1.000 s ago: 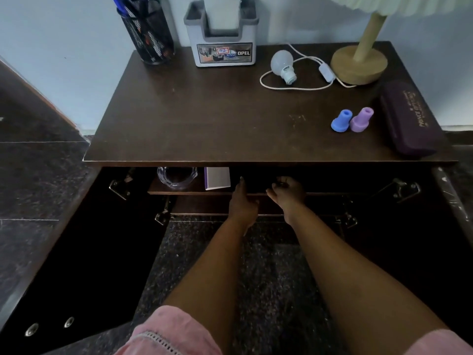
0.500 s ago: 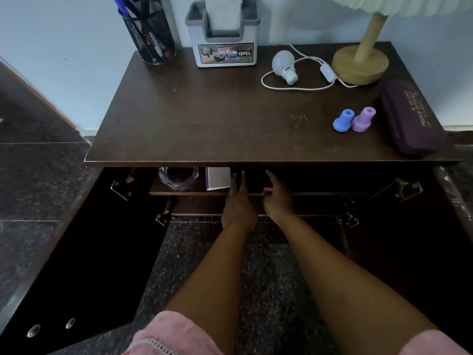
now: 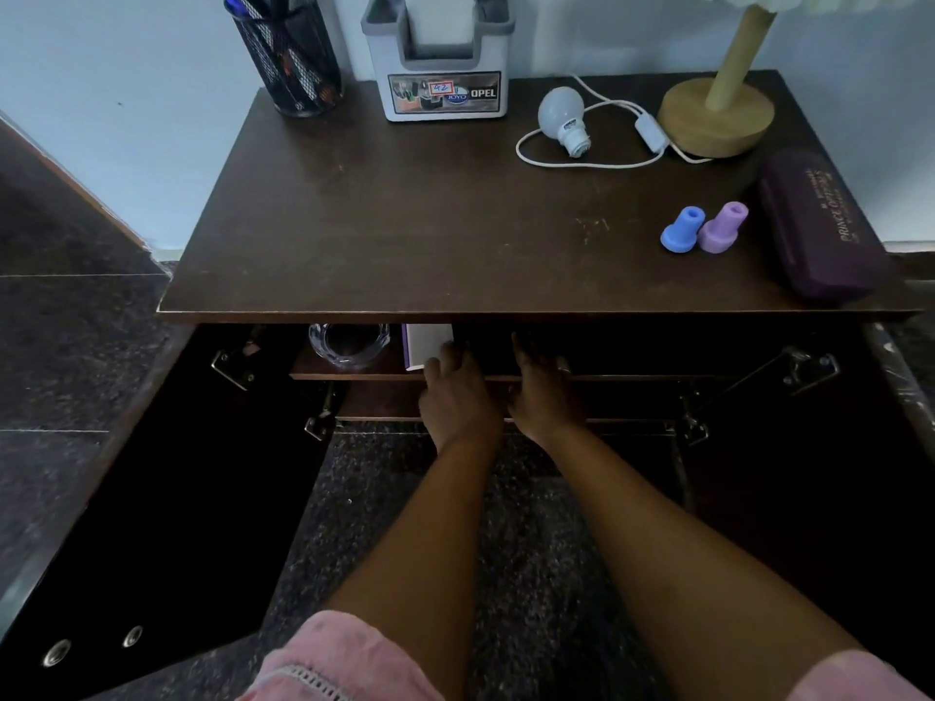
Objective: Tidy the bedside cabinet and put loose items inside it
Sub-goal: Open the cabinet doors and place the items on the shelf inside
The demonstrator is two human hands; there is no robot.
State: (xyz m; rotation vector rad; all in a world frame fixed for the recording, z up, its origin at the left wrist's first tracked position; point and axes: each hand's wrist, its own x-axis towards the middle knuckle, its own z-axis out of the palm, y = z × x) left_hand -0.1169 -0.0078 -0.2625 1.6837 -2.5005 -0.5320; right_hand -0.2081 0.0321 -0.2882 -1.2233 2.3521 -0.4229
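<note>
Glass dish (image 3: 349, 346) at risk, nine o'clock of your left hand (image 3: 458, 397).
The left hand's straight fingers touch the box (image 3: 425, 344); shoving it strikes the glass. Right hand (image 3: 544, 397): grip cannot be told.

Both doors (image 3: 152, 498) are swung wide, and the gap at lower centre frame takes my forearms. On the inner shelf (image 3: 364, 375), a glass dish (image 3: 349, 346) and a white box (image 3: 427, 344) crowd the left part, and my left hand (image 3: 455, 397) touches the box. Right of my right hand (image 3: 544, 392) the shelf is too dark to read. The cabinet top (image 3: 405, 235) is bare centre-left. A bulb (image 3: 561, 118), lamp base (image 3: 716, 118), two caps (image 3: 683, 230) and a glasses case (image 3: 819, 230) block its right.
</note>
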